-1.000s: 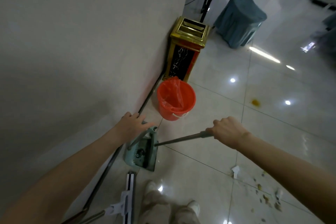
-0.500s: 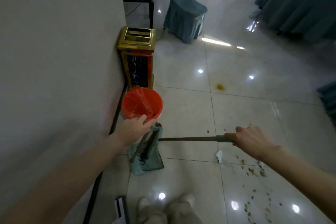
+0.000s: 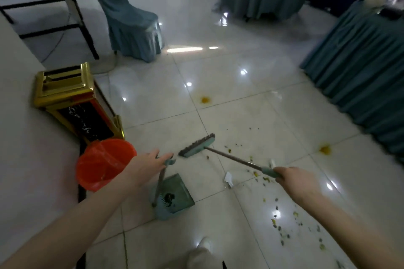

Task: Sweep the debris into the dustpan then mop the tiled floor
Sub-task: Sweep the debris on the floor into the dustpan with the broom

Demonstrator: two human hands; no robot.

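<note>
My right hand (image 3: 295, 183) grips the teal end of the broom (image 3: 197, 146), whose brush head hovers just above the tiles, bristles up and left. My left hand (image 3: 147, 165) rests on the top of the dustpan's upright handle, fingers spread over it. The teal dustpan (image 3: 175, 197) stands on the floor below that hand, mouth facing right. Small greenish debris (image 3: 282, 223) and a scrap of white paper (image 3: 228, 179) lie scattered on the white tiled floor (image 3: 251, 116) to the right of the pan. Two yellow stains (image 3: 205, 99) mark the tiles farther out.
An orange bucket with a liner (image 3: 102, 162) stands by the wall (image 3: 19, 137), a gold-topped bin (image 3: 72, 102) behind it. A chair in a teal cover (image 3: 131, 26) and tables under teal cloths (image 3: 360, 67) ring the floor. My shoe (image 3: 201, 253) is at the bottom.
The broom has come out of the dustpan and swung right, its head now over the open tiles. My left hand stays on the dustpan handle. The view has turned rightward.
</note>
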